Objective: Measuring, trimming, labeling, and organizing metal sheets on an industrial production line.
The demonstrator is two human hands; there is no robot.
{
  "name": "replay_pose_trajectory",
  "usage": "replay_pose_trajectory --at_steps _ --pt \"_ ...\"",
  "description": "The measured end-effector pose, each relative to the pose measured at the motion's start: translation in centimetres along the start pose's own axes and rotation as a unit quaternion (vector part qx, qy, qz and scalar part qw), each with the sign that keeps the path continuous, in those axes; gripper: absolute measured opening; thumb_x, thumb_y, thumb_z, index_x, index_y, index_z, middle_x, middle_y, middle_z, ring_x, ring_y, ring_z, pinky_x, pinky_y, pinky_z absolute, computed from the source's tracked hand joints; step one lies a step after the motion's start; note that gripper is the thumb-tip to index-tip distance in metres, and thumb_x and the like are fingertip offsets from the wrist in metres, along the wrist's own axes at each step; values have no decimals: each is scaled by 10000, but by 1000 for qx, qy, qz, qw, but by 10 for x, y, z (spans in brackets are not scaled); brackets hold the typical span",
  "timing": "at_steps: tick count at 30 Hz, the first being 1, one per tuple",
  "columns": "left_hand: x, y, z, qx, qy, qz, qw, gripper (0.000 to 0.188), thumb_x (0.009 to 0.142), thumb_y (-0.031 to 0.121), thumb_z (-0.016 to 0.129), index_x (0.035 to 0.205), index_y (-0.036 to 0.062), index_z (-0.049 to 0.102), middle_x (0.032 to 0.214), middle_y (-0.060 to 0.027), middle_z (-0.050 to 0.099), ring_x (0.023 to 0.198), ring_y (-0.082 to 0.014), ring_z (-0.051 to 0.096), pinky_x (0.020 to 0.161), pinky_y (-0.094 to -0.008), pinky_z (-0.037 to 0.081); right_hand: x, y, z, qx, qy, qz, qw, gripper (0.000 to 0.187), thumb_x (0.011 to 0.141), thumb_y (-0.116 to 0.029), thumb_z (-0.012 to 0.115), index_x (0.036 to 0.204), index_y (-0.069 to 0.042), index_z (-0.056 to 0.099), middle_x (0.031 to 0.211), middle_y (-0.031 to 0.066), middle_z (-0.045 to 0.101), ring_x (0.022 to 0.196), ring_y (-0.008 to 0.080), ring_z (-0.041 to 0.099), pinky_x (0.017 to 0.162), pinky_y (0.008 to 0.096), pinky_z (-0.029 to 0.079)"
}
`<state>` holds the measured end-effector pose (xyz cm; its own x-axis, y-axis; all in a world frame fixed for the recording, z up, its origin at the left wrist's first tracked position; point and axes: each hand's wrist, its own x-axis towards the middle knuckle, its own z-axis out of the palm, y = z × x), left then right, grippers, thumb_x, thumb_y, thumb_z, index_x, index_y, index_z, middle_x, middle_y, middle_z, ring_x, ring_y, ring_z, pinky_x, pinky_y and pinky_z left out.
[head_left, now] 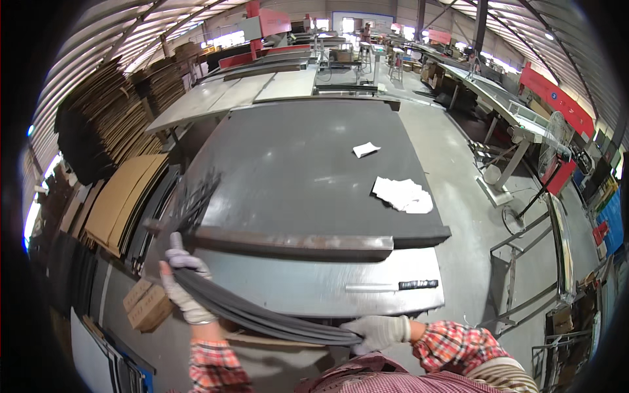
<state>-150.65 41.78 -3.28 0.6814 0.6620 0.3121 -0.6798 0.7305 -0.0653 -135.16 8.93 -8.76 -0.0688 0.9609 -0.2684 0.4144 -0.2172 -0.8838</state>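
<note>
A bundle of long, dark grey flexible strips [255, 313] sags in front of me between my hands. My left hand [186, 296], in a pale glove with a bare fingertip showing, is closed around its left end; glove fabric shows on both sides of the strips. At the other end, my right hand [380, 333] grips the strips in a white glove, its fingers partly hidden. Beyond the bundle, a knife [393, 286] with a black-wrapped handle lies on a metal tabletop [295, 278]. More thin dark strips [196, 200] fan out at the left edge of a large dark sheet [295, 164].
A metal bar [295, 243] lies across the sheet's near edge. Crumpled white pieces [403, 195] rest on the sheet. A cardboard box [147, 304] stands on the floor at left, near stacked boards [124, 196]. To the right are a fan [557, 137] and a metal frame [524, 262].
</note>
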Motion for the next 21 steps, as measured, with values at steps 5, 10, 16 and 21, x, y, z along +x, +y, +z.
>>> replay_pose_trajectory --at_steps 5,10,16,21 --pt "-113 173 -29 182 118 130 967 373 852 96 544 1180 -56 453 972 -105 609 822 -182 575 788 -312 485 -77 83 81 -37 -40 188 981 291 678 -160 615 934 -25 578 762 121 613 700 237 574 648 353 468" --pt "-260 268 -92 330 342 190 859 149 823 187 573 888 54 589 878 -39 622 823 -174 585 810 -321 466 -157 159 120 -161 -90 354 917 252 677 -166 578 901 -59 621 719 99 626 651 228 601 582 352 474" --pt "-365 235 -160 444 520 167 710 188 841 264 518 870 82 553 775 -32 567 714 -197 548 667 -325 457 -188 190 126 -175 -112 452 868 287 652 -185 661 920 -87 634 806 81 646 756 234 610 685 345 484" --pt "-345 205 -180 410 548 123 719 255 735 345 656 806 118 566 753 -14 580 758 -171 556 648 -304 426 -200 249 135 -207 -139 466 849 385 620 -276 742 947 -102 638 841 91 652 811 250 614 727 335 485"
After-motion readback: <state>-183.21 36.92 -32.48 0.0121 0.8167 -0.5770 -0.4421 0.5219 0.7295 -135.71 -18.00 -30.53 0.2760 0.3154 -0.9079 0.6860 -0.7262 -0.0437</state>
